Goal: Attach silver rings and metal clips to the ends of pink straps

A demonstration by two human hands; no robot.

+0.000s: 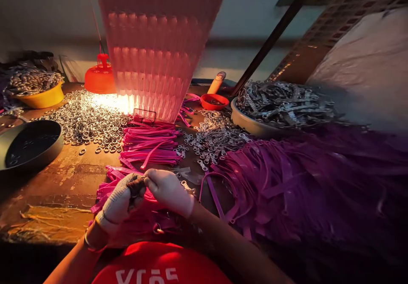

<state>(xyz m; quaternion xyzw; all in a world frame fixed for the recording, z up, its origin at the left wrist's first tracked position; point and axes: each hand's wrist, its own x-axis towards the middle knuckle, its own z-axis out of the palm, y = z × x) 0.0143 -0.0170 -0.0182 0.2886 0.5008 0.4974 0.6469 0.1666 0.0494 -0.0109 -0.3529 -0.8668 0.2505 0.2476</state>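
My left hand (117, 202), in a white dotted glove with dark fingertips, is closed in a pinch above the front of the bench. My right hand (170, 192), in a white glove, is closed too, its fingertips meeting those of the left. Whatever sits between them is hidden by the fingers. Under and in front of both hands lie bright pink straps (149, 142) in stacked bundles. One strap's end points up just beyond the fingers. Metal clasps (188, 187) lie beside my right wrist, and metal fittings (216, 135) are heaped farther back.
Loose metal rings (92, 118) spread under a red lamp (99, 79). A dark pan (52, 142) and a yellow bowl (44, 98) stand left. A ribbed plastic sheet (149, 42) hangs ahead. Right are a small red dish (214, 102), a basin (251, 125) of metal pieces and heaped purple straps (280, 182).
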